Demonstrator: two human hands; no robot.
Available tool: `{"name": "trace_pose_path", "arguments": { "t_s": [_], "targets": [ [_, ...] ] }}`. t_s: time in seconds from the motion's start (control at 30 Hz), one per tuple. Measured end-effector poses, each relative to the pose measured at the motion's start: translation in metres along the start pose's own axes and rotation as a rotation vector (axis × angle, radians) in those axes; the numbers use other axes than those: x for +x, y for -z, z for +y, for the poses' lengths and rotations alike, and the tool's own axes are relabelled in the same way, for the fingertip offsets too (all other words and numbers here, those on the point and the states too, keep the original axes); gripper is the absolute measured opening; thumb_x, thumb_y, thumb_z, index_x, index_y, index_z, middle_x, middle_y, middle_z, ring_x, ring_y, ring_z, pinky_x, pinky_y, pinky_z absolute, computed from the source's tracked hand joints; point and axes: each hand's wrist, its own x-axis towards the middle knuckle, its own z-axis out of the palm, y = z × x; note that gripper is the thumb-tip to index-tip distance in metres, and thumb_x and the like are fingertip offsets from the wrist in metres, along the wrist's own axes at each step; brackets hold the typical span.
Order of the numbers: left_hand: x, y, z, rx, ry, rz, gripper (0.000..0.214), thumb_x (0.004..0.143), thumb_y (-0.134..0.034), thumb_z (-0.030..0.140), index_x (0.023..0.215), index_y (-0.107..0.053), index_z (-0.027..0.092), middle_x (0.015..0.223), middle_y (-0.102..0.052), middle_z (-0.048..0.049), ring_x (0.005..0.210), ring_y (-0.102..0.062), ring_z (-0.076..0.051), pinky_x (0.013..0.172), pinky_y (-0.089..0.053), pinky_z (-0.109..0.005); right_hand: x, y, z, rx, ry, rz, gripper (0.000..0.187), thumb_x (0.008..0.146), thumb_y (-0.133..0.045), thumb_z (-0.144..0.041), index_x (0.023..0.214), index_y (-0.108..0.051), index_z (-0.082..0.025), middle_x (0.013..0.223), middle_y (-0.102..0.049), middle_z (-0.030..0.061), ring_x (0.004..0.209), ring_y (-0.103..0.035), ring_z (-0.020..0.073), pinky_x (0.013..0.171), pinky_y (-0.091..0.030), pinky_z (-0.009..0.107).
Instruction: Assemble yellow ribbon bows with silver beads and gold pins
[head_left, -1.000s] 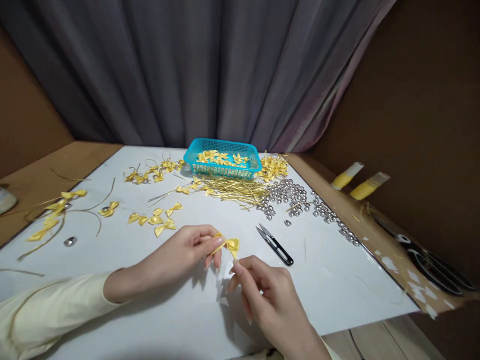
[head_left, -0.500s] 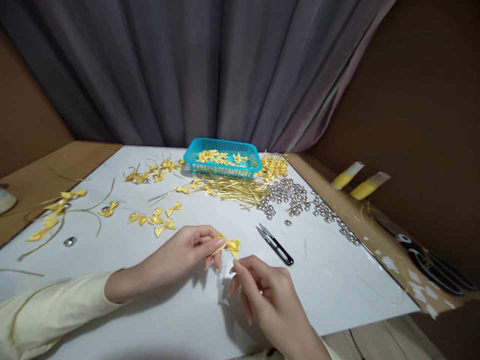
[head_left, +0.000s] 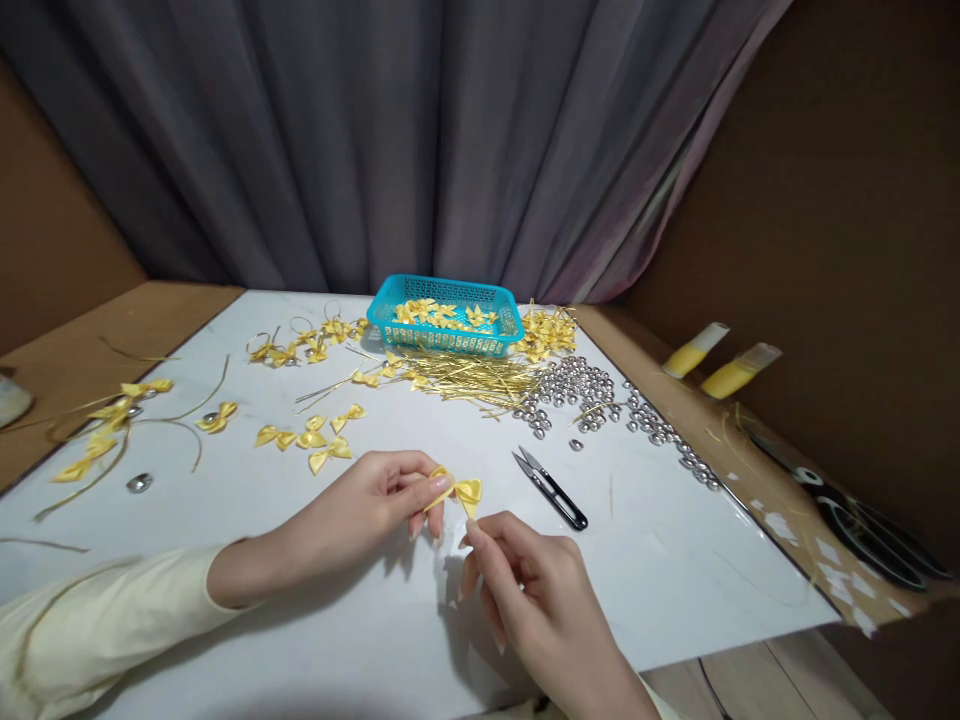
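Note:
A small yellow ribbon bow (head_left: 468,491) is held above the white tabletop between both hands. My left hand (head_left: 401,495) pinches its left loop and middle between thumb and fingers. With thumb and forefinger, my right hand (head_left: 517,580) grips the bow's lower tail. Just beyond my right hand lie black thread snips (head_left: 553,490), blades pointing away to the left. Several loose yellow bows (head_left: 312,438) rest on the table past my left hand.
Behind stands a blue basket (head_left: 381,318) holding yellow bows. Gold wire strips (head_left: 472,378) and many silver beads (head_left: 574,385) lie before it. Bows with cords (head_left: 112,415) are at left. Scissors (head_left: 847,520) and two yellow-filled tubes (head_left: 741,371) lie at the right edge.

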Motion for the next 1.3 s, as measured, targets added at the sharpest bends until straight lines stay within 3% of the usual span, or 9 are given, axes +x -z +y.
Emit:
{"name": "trace_pose_path", "arguments": {
  "t_s": [0.4, 0.67, 0.9, 1.3],
  "targets": [
    [-0.008, -0.013, -0.005, -0.066, -0.042, 0.119, 0.036, 0.088, -0.047, 0.044, 0.064, -0.054, 0.018, 0.057, -0.050, 0.0039, 0.050, -0.039, -0.010, 0.050, -0.032, -0.021, -0.001, -0.015, -0.004, 0.000, 0.053, 0.133, 0.030, 0.093, -0.037, -0.031, 0.070, -0.050, -0.018, 0.050, -0.043, -0.0038, 0.041, -0.033, 0.0083, 0.042, -0.027, 0.021],
    [-0.008, -0.014, -0.009, -0.092, -0.117, 0.130, 0.031, 0.090, -0.047, 0.040, 0.070, -0.054, 0.018, 0.061, -0.055, 0.0036, 0.056, -0.047, -0.011, 0.057, -0.036, -0.021, 0.002, -0.014, -0.004, 0.009, 0.083, 0.119, 0.027, 0.093, -0.037, -0.027, 0.072, -0.051, -0.018, 0.052, -0.043, -0.0042, 0.042, -0.034, 0.0081, 0.045, -0.028, 0.021],
    [-0.005, -0.010, -0.009, -0.126, -0.048, 0.088, 0.038, 0.089, -0.048, 0.042, 0.061, -0.053, 0.017, 0.057, -0.051, 0.0037, 0.053, -0.042, -0.010, 0.054, -0.032, -0.021, 0.004, -0.013, 0.004, 0.000, 0.118, 0.100, 0.025, 0.093, -0.037, -0.024, 0.075, -0.053, -0.017, 0.053, -0.043, -0.0041, 0.043, -0.036, 0.0082, 0.046, -0.029, 0.021],
    [-0.004, -0.012, -0.013, -0.086, -0.068, 0.107, 0.037, 0.089, -0.047, 0.043, 0.064, -0.054, 0.016, 0.059, -0.054, 0.0042, 0.055, -0.045, -0.010, 0.058, -0.035, -0.022, 0.006, -0.015, 0.008, 0.018, 0.173, 0.112, 0.024, 0.092, -0.038, -0.023, 0.075, -0.053, -0.016, 0.050, -0.044, -0.0048, 0.041, -0.038, 0.0075, 0.044, -0.030, 0.020]
  ]
}}
